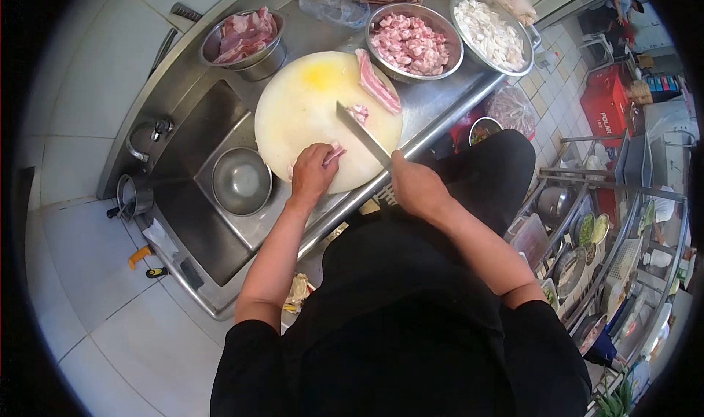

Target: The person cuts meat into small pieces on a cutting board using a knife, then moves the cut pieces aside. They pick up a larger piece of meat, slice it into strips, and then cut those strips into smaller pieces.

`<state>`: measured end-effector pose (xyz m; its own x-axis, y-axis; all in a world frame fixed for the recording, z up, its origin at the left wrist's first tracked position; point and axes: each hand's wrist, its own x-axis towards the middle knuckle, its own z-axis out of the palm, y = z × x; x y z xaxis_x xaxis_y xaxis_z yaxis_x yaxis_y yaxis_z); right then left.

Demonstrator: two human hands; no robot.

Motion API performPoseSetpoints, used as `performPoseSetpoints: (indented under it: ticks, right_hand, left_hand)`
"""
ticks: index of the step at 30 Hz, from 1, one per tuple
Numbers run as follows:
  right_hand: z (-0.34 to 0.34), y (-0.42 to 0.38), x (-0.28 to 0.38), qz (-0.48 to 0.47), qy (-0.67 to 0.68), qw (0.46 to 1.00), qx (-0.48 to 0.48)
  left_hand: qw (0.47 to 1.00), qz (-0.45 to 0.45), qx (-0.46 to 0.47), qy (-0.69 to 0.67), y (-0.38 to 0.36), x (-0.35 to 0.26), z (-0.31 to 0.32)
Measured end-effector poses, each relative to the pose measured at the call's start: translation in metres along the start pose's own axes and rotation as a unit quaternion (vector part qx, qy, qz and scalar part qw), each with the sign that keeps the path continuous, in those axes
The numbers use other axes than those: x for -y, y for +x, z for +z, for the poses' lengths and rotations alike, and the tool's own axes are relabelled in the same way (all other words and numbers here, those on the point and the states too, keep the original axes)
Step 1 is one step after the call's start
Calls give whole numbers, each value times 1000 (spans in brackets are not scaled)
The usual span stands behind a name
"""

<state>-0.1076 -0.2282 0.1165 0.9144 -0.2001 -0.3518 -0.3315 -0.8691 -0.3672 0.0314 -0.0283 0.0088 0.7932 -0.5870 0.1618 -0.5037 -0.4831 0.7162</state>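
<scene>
My right hand [416, 182] is closed round the handle of a knife [363, 135], whose blade reaches across the round white cutting board [286, 102]. My left hand [314, 171] is curled over a strip of raw meat [334, 155] on the board, its fingertips pressed on it. Small cut meat pieces [357, 113] lie beside the blade, near its far end. A longer slab of streaky raw meat [378, 83] rests at the board's upper right edge. Part of the strip is hidden under my left fingers.
Behind the board stand metal bowls of meat slabs [248, 37], diced meat [411, 42] and white slices [490, 34]. A plastic bag [334, 3] lies at the back. Left are a sink [213, 116], an empty metal bowl [242, 181] and a faucet [147, 135]. Shelving [587, 190] stands right.
</scene>
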Motion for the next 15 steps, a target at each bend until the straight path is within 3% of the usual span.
performPoseSetpoints:
  ticks: [8, 15]
  right_hand:
    - [2, -17, 17, -54, 9, 997, 46]
    - [24, 49, 42, -64, 67, 995, 47]
  left_hand:
    - [1000, -9, 14, 10, 5, -3, 2]
    - [1000, 22, -5, -2, 4, 4, 7]
